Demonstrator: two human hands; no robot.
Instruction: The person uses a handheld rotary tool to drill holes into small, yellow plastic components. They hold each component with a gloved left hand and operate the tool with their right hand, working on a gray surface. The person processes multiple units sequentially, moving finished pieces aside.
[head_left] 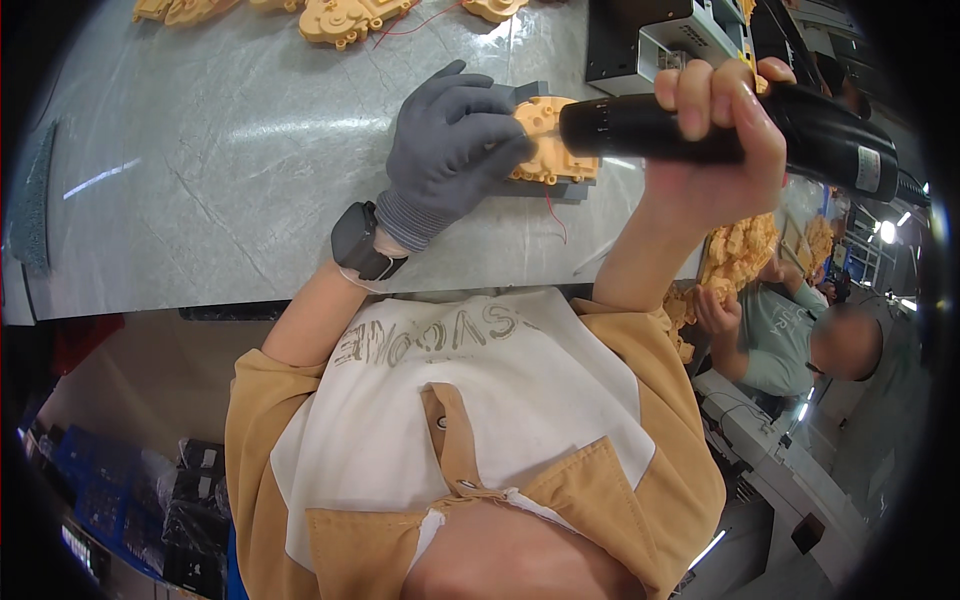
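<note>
Here the gloved left hand (450, 150) presses a tan, lobed plastic housing (548, 140); right hand (715, 130) fingers grasp a black screwdriver (640, 128).

The left hand (452, 150) wears a grey glove and lies flat, palm down, fingers spread and bent a bit; a dark watch sits on its wrist; the right hand (722, 130) is bare, lifted up, its fingers curled tight in a fist grip.

The left hand (450, 145) and the black tool (720, 130) cover much of the tan part (548, 150), the tool's tip is hidden, and more parts (340, 18) are cut off at the top edge.
</note>
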